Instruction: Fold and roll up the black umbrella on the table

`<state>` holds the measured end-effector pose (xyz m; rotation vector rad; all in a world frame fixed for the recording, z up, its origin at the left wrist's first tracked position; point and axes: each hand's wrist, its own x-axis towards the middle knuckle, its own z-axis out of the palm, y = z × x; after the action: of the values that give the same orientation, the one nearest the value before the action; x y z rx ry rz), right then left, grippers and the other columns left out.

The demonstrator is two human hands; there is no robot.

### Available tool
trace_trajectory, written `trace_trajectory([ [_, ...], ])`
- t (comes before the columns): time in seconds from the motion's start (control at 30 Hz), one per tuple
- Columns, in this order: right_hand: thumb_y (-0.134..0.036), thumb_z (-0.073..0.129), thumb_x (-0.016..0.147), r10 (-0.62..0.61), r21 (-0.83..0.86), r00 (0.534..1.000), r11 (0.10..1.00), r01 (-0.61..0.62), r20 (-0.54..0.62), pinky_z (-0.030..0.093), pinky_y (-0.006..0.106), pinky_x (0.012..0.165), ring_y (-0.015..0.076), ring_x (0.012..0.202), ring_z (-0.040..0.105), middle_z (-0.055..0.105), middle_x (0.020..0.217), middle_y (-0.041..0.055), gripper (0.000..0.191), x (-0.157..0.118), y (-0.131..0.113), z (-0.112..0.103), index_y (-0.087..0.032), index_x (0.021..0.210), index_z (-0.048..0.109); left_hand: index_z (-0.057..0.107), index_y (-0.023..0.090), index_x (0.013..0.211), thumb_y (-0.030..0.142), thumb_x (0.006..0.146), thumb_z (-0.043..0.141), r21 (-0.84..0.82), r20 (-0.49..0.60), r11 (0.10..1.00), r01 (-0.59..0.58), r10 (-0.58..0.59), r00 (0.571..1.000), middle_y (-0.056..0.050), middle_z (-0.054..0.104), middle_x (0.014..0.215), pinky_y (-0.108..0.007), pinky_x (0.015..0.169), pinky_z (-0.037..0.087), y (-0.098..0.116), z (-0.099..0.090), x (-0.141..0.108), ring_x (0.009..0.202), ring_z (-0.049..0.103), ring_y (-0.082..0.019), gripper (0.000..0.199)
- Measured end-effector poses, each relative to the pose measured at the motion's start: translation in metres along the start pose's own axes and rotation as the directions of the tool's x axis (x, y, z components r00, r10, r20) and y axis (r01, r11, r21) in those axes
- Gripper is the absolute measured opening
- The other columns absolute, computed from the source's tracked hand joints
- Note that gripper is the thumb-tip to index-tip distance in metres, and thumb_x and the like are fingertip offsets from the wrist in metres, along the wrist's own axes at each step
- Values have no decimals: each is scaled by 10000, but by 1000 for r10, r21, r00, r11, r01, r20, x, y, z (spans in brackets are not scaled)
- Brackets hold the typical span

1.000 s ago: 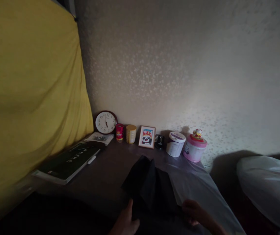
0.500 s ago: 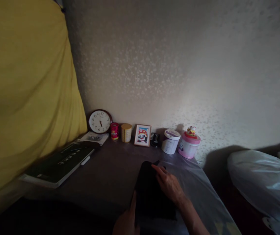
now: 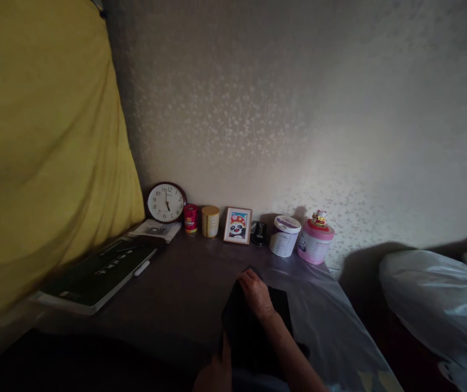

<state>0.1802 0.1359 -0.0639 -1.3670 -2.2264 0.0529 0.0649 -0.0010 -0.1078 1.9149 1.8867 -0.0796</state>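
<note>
Head view: soft black folded cloth (image 3: 244, 332) on the grey, sheet-covered tabletop (image 3: 188, 283), likely light, floppy, best pinched by opposite edges; right hand (image 3: 255, 294) curls fingers over its far end, left hand (image 3: 216, 373) alongside, can't tell if either grips!

The grey worktop (image 3: 188, 277) carries a black cloth (image 3: 246, 335) at the near side. A clock (image 3: 167, 202), 2 cans (image 3: 190, 219), a frame (image 3: 237, 225), a black gadget (image 3: 259, 234) and 2 tubs (image 3: 285, 237) line its back; a green book (image 3: 98, 277), booklet (image 3: 157, 231) and white marker (image 3: 142, 268) lie left.
</note>
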Motion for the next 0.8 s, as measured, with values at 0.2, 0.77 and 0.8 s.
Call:
trace_trajectory([
  [0.2, -183, 420, 903, 2, -79, 1000, 997, 0, 21, 429, 209, 779, 138, 868, 579, 633, 900, 17, 236, -8, 1, 37, -253, 918, 645, 223, 144, 1394, 7, 763, 307, 38, 6, 999, 26, -26, 1000, -189, 620, 1101, -351, 747, 499, 2, 15, 12, 904, 653, -267, 651],
  [0.77, -246, 405, 924, -143, 140, 986, 978, 154, -82, 430, 258, 782, 137, 804, 592, 676, 823, 12, 254, -21, 4, 43, -214, 823, 636, 228, 217, 1395, 193, 650, 603, 198, -411, 906, -375, 424, 807, -117, 239, 1469, -429, 999, 390, -19, 44, 49, 1295, 322, -336, 835],
  [0.8, -256, 410, 923, -177, 181, 982, 966, 187, -74, 431, 257, 794, 134, 812, 592, 675, 822, 9, 249, -26, 4, 41, -213, 825, 635, 233, 214, 1393, 125, 664, 565, 223, -457, 920, -323, 391, 799, -113, 267, 1460, -416, 1000, 391, -18, 51, 53, 1295, 327, -322, 806],
])
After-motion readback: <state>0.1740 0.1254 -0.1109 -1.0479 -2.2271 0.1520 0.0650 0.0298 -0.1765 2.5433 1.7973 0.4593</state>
